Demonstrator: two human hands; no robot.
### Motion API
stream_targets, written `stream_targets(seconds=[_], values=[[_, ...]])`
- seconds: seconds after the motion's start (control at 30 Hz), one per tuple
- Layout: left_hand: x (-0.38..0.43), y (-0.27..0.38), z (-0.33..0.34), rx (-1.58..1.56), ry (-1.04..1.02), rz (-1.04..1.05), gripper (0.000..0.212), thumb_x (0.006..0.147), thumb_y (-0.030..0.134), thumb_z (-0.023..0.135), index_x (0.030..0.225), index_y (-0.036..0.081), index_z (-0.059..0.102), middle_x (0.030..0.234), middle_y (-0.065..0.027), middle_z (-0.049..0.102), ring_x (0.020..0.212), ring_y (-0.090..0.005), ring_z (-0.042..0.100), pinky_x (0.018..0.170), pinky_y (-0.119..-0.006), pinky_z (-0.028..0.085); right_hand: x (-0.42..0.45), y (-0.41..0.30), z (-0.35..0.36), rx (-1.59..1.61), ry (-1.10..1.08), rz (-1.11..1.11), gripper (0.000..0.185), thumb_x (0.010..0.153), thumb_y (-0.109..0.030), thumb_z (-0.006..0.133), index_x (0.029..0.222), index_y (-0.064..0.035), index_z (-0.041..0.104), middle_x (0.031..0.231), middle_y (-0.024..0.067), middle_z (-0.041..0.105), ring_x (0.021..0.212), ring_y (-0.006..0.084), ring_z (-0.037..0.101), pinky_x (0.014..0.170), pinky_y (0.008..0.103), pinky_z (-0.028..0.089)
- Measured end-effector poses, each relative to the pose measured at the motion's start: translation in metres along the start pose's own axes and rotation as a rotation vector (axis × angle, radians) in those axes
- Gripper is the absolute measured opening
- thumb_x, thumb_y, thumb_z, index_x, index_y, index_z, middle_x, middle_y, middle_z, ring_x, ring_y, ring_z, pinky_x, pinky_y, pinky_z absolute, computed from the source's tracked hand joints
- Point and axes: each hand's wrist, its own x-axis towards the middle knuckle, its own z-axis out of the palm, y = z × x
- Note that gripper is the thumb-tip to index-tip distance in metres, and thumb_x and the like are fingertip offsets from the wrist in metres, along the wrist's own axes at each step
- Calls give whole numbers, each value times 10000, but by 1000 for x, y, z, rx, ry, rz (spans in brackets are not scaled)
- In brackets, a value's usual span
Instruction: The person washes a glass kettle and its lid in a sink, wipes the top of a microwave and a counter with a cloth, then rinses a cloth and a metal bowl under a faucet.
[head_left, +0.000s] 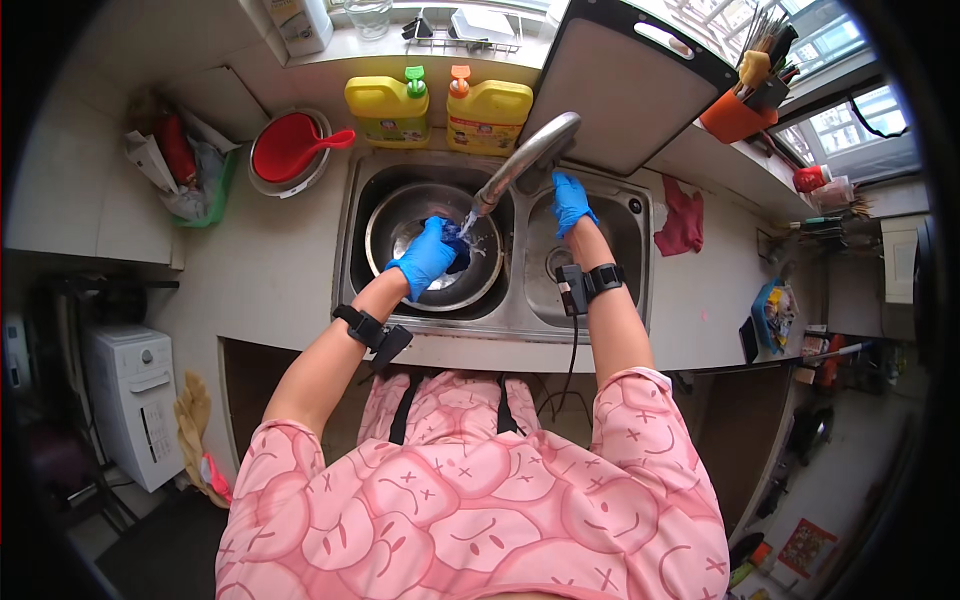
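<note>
My left hand (424, 259), in a blue disposable glove, grips a wet dark blue cloth (454, 246). Water from the curved metal faucet (517, 161) runs onto the cloth. Below them, a round stainless steel basin (373, 259) sits in the left bowl of the double sink (517, 262). My right hand (572, 204), gloved in the same blue, is over the back of the right sink bowl (592, 274), close beside the faucet's base. Whether its fingers touch the faucet is unclear, since the glove hides them.
Two yellow detergent jugs (388, 112) stand behind the sink, near a large cutting board (626, 86) leaning at the back. Left of the sink, a red strainer-like scoop (289, 148) rests in a bowl. A dark red cloth (680, 216) lies on the right counter (720, 285).
</note>
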Motion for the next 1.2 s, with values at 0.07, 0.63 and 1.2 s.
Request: stream_targets(seconds=[0.07,0.63,1.2], values=[[-10,12,0,250,56,19,401,847,91,588,1210,38,426,949,-116,621,844,-185,616,765,-332,493,35,-14,-8,27,22,-108,565,907,-422,472,1295,-12,457,1224,131,538,1035,245,525,893,376,422],[0,25,-14,53,-45,96,446,697,-100,566,1127,1,509,985,-85,628,903,-172,616,822,-300,496,-122,39,98,614,-643,195,746,876,-684,315,1272,-85,516,1213,67,579,1134,198,502,977,319,379],[-45,-25,-20,958,350,882,663,626,-10,668,1249,142,501,1214,-124,497,1133,-347,474,952,-470,378,-141,19,90,680,-981,349,246,831,-210,697,1031,-114,590,838,-21,560,706,56,506,638,207,433]])
